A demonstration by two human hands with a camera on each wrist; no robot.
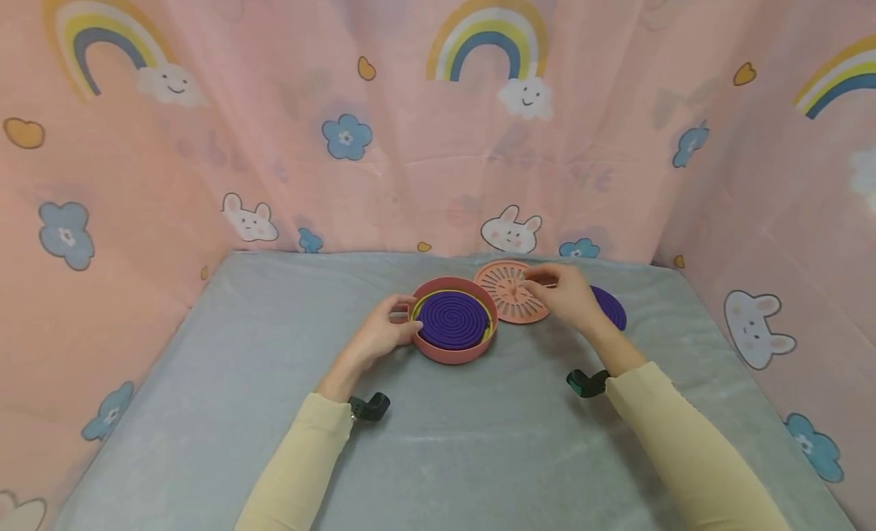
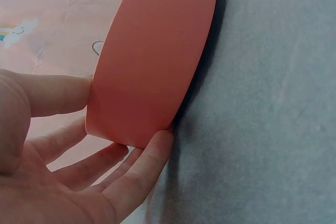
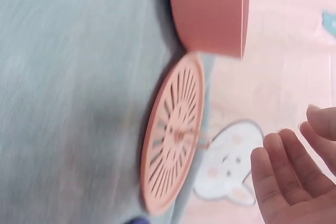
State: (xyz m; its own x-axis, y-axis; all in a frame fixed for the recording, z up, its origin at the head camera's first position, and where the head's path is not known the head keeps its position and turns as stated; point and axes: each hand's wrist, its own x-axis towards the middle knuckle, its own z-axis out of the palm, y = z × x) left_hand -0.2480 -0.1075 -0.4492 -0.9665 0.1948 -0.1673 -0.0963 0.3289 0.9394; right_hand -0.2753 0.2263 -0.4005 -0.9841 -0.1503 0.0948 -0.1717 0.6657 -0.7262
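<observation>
My left hand (image 1: pixel 380 335) grips the left side of a round pink mosquito coil box (image 1: pixel 455 357), thumb at the rim and fingertips low on the wall, as the left wrist view (image 2: pixel 149 61) shows. Inside the box lies a purple mosquito coil (image 1: pixel 452 319), with something yellow (image 1: pixel 490 329) showing around its edge. Just right of the box, a slotted pink lid (image 1: pixel 523 311) with a small prong stand (image 3: pixel 181 136) at its middle lies flat. Over that lid my right hand (image 1: pixel 564 294) hovers, fingers bent loosely and apart from it, holding nothing visible.
Another purple coil (image 1: pixel 610 306) lies right of the lid, partly hidden by my right hand and wrist. Grey cloth (image 1: pixel 479 440) covers the table. Pink printed curtains (image 1: pixel 411 189) stand close behind it and along both sides.
</observation>
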